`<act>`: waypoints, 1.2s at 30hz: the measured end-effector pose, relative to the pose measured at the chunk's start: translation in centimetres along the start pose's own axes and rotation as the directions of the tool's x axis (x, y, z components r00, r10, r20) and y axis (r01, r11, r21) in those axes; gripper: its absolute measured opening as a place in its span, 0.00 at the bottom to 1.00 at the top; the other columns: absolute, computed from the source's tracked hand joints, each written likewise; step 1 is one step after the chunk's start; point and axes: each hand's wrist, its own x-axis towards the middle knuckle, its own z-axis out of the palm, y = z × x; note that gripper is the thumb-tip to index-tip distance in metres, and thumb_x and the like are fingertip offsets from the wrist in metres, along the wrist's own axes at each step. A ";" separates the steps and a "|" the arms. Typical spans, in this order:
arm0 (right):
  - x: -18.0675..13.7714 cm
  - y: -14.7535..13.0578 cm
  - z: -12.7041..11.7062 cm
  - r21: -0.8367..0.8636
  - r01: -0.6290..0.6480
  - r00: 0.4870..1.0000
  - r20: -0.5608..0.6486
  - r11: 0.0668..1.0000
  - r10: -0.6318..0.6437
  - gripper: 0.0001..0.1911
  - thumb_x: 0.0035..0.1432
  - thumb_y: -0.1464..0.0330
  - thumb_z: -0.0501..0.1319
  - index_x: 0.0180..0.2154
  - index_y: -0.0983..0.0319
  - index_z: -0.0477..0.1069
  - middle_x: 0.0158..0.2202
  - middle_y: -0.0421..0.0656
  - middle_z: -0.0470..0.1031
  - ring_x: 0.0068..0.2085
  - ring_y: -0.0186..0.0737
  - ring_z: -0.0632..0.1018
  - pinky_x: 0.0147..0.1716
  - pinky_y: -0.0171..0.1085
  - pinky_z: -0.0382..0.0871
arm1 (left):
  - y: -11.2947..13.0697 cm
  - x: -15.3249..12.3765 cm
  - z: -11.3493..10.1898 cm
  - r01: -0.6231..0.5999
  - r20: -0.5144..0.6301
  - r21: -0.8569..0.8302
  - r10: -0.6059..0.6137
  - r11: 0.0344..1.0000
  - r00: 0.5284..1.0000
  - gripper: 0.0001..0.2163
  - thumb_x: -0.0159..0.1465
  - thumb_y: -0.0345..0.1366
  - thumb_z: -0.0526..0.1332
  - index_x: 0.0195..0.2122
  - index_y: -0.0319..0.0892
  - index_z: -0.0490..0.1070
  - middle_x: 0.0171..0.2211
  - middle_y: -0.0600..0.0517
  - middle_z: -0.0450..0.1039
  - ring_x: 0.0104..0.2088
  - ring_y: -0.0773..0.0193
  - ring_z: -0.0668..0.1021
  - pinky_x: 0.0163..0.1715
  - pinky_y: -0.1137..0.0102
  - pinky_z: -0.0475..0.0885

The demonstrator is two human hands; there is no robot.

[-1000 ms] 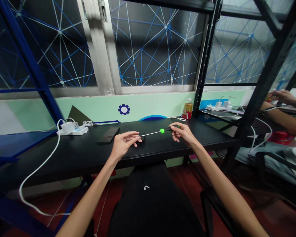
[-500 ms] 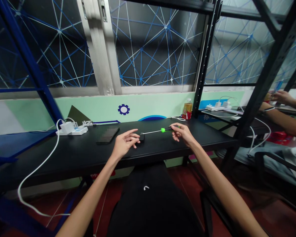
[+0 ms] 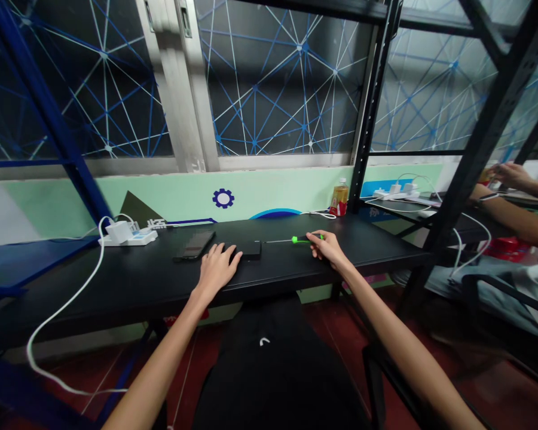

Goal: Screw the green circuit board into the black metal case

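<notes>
My right hand (image 3: 328,248) grips the black and green handle of a screwdriver (image 3: 295,239). Its thin metal shaft points left, low over the black table (image 3: 291,263). My left hand (image 3: 216,267) lies palm down with its fingers apart, at the left end of a flat black box (image 3: 251,249) and partly covering it. The screwdriver's tip is close to the box's right end; I cannot tell whether it touches. Just left of my left hand lies a dark phone (image 3: 195,243).
A white power strip (image 3: 134,237) with a plug and cable stands at the back left. At the back right is a drink bottle (image 3: 339,197) beside a white cable (image 3: 325,215). Black rack posts (image 3: 457,179) rise on the right; a co-worker's arm (image 3: 515,209) shows beyond.
My left hand has moved down and left from near the screwdriver's tip onto the box. My right hand has lowered slightly, still holding the screwdriver.
</notes>
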 end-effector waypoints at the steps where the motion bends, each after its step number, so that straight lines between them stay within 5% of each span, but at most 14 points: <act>1: 0.0 0.0 0.1 -0.020 0.006 1.000 0.000 1.000 -0.006 0.23 0.50 0.52 0.68 0.37 0.64 0.72 0.18 0.37 0.70 0.15 0.31 0.70 0.10 0.29 0.55 | 0.0 0.0 0.0 0.001 0.011 0.003 -0.001 1.000 1.000 0.23 0.72 0.48 0.48 0.58 0.42 0.73 0.60 0.39 0.70 0.62 0.44 0.68 0.56 0.54 0.67; 27: 0.2 0.8 0.3 -0.095 0.038 0.999 0.028 0.995 -0.035 0.24 0.52 0.48 0.65 0.36 0.63 0.72 0.19 0.38 0.70 0.15 0.31 0.70 0.12 0.29 0.54 | 0.0 0.1 0.0 -0.038 0.014 -0.009 0.038 0.999 0.999 0.24 0.72 0.47 0.48 0.57 0.39 0.73 0.59 0.36 0.70 0.62 0.42 0.68 0.55 0.54 0.69; 36: 0.0 0.3 -0.3 -0.109 0.077 0.983 0.176 0.991 -0.057 0.23 0.53 0.53 0.66 0.43 0.58 0.61 0.16 0.27 0.63 0.14 0.33 0.69 0.14 0.28 0.55 | -0.1 0.1 -0.1 -0.054 0.043 -0.029 0.056 0.998 0.998 0.24 0.72 0.47 0.49 0.58 0.37 0.72 0.60 0.34 0.69 0.63 0.39 0.66 0.54 0.51 0.70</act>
